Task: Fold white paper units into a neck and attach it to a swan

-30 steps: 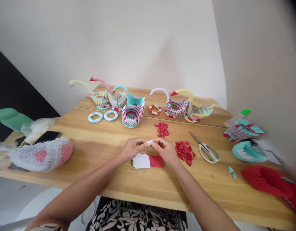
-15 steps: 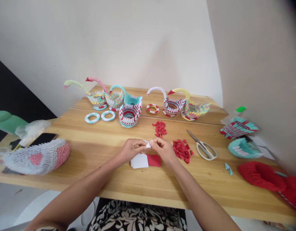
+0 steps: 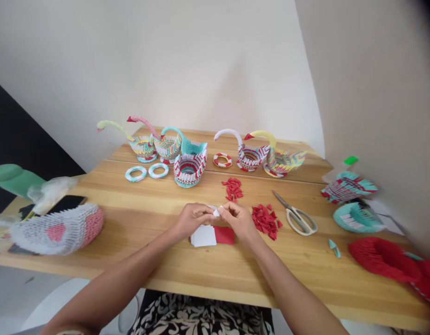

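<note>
Between my two hands is a small folded piece of white paper (image 3: 216, 212), held just above the table. My left hand (image 3: 194, 217) pinches its left side with thumb and fingers. From the right, my right hand (image 3: 237, 218) pinches the other side, fingers closed. Parts of the paper are hidden by the fingertips. Right below lie a stack of white paper slips (image 3: 204, 236) and a red paper slip stack (image 3: 224, 235), side by side. Folded red paper triangles (image 3: 266, 221) are heaped beside my right hand, and a smaller red pile (image 3: 232, 189) lies beyond.
Scissors (image 3: 296, 214) lie right of the red heap. Several paper swans, including a yellow-necked one (image 3: 283, 160), line the back, with paper rings (image 3: 136, 173) before them. A white-and-pink paper piece (image 3: 61, 230) stands left; a red one (image 3: 382, 258) sits right, near the wall.
The view has shifted slightly, so the table appears a little lower. Both hands keep their pinch on the white paper, with only slight finger movement.
</note>
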The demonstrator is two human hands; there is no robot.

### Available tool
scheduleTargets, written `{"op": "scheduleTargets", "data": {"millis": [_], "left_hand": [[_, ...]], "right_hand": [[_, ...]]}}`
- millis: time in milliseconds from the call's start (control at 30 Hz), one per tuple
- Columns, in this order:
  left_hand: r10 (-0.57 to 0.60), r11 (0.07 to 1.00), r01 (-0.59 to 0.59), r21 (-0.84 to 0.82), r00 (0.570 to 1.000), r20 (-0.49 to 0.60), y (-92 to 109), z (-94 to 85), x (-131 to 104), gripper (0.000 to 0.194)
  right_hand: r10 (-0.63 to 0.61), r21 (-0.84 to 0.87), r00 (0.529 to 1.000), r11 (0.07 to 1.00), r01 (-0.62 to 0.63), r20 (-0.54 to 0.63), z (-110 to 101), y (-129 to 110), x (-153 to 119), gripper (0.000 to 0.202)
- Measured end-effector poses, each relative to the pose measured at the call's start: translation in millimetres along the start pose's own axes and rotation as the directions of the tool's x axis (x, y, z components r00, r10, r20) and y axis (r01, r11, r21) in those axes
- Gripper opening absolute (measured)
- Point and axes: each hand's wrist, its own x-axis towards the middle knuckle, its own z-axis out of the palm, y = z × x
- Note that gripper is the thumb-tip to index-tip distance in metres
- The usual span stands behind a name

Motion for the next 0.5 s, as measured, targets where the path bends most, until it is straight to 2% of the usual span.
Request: {"op": "scheduleTargets", "data": {"millis": [200,367,500], "left_hand": [[-0.032,0.997,0.033,0.073,0.999,-0.011,5.4,1.4,0.5,0.02],[-0.018,0.989,0.017,0.147,1.0,0.004,10.1,0.7,-0.9,0.024],[-0.043,0.998,0.042,0.055,0.999,0.028,0.7,0.2,1.4,0.026]], "right_hand": [[-0.023,-0.076,0.999,0.997,0.021,-0.025,1.5,-3.0,-0.5,0.029],[-0.075,-0.137,0.997,0.988,0.074,0.002,5.9,-5.3,-4.7,0.026],[-0.147,-0.207,0.989,0.968,0.141,-0.014,6.8,-4.1,-1.4,0.029]]}}
